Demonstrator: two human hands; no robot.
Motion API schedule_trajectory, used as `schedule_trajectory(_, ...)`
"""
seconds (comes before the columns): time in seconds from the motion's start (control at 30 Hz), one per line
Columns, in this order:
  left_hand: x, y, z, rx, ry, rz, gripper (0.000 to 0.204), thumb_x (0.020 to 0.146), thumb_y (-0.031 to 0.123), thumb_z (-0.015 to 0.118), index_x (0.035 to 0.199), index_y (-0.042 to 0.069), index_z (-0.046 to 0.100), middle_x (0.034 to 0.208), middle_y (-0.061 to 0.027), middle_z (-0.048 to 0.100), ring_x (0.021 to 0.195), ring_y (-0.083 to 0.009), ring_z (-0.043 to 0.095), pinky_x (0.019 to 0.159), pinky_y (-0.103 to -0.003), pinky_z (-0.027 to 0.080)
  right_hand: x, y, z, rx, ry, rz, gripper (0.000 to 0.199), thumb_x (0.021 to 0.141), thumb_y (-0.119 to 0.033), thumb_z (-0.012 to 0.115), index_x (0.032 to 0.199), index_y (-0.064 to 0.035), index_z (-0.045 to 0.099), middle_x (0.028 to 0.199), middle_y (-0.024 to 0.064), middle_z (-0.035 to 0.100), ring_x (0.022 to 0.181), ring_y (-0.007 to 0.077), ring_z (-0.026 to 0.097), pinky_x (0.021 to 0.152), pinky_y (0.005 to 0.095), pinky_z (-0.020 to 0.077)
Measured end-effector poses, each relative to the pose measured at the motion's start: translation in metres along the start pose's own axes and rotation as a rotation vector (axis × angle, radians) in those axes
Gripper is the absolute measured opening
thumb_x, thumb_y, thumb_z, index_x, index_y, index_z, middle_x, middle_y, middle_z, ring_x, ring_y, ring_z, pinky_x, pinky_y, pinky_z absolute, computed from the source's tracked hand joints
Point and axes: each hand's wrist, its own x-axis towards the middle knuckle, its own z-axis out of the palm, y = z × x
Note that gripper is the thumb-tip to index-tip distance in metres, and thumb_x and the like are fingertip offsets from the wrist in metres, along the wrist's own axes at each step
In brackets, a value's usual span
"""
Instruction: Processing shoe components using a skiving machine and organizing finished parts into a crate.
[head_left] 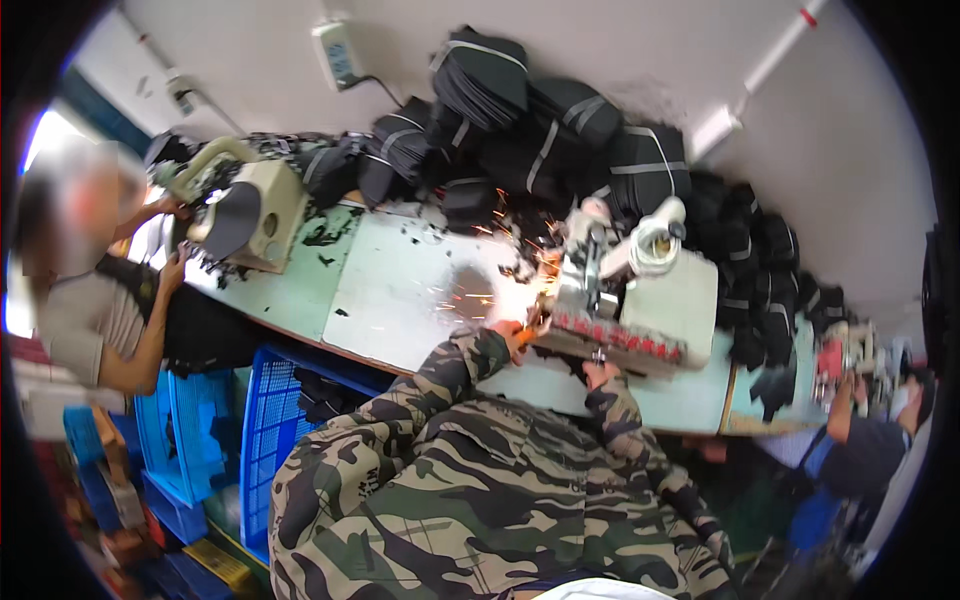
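1. the left hand [516, 334] is up at the near-left corner of the white sewing machine [612, 290], fingers curled shut on something small and orange right where the sparks [505, 262] spray out; can't make out what the orange bit is; holding it that close looks like the way to keep it pressed to the working spot
2. the right hand [600, 373] sits at the machine's front edge, just under the row of red parts [628, 340]; can't tell if it grips anything or only steadies; it's too blurred
3. the machine stands on the pale green counter [400, 290], near the person's chest, so both camo sleeves reach it without stretching
4. black bundles [560, 130] are stacked behind against the wall, out of the way but within reach
5. the blue crate [265, 430] stands under the counter edge at the left; another person [95, 290] works a second machine [250, 215] further left
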Motion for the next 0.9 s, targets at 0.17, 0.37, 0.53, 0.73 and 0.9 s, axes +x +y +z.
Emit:
schedule_trajectory(0.17,-0.012,0.003,-0.010,-0.044,-0.049,-0.027,0.031,0.089,0.031,0.049,0.095,0.000,0.051,0.069,-0.0089,0.060,0.046,-0.0189,0.060,0.038,-0.028,0.044,-0.015,-0.050,-0.003,-0.176,0.039,0.058,0.045,0.074,-0.042,0.059,0.097,-0.0036,0.062,0.088,0.0211,0.062,0.086,0.0386,0.057,0.072,0.0431,0.0441)
schedule_trajectory(0.37,-0.008,0.012,0.007,-0.049,-0.066,0.023,0.030,0.090,0.030,0.048,0.103,0.002,0.049,0.067,-0.0086,0.059,0.045,-0.0184,0.059,0.036,-0.028,0.042,-0.013,-0.016,-0.009,0.009,0.130,0.114,0.043,0.072,-0.040,0.060,0.095,-0.0034,0.061,0.085,0.0202,0.060,0.081,0.0370,0.057,0.071,0.0416,0.0437)
schedule_trajectory(0.53,-0.002,0.006,-0.006,-0.011,0.151,0.168,0.035,0.091,0.029,0.047,0.116,0.005,0.046,0.073,-0.0093,0.061,0.046,-0.0142,0.057,0.040,-0.025,0.044,-0.001,0.017,0.008,-0.019,0.358,0.041,0.035,0.073,-0.030,0.063,0.088,0.0010,0.059,0.074,0.0171,0.059,0.066,0.0320,0.057,0.059,0.0394,0.0434)
schedule_trajectory(0.73,0.084,0.064,-0.058,-0.153,0.230,0.186,0.032,0.091,0.019,0.044,0.120,0.006,0.045,0.097,-0.0143,0.058,0.057,-0.0196,0.063,0.044,-0.026,0.047,-0.009,-0.007,0.007,0.727,0.100,0.242,0.016,0.074,-0.014,0.064,0.073,-0.0022,0.054,0.054,0.0022,0.048,0.045,0.0109,0.044,0.040,0.0279,0.0319)
schedule_trajectory(0.9,0.102,0.086,-0.058,0.068,0.141,0.101,0.028,0.090,0.013,0.042,0.115,0.003,0.049,0.087,-0.0110,0.062,0.057,-0.0197,0.065,0.043,-0.026,0.048,-0.006,0.009,0.014,0.410,0.218,0.119,0.024,0.072,-0.019,0.063,0.084,0.0012,0.058,0.054,0.0062,0.051,0.046,0.0143,0.047,0.044,0.0315,0.0352)
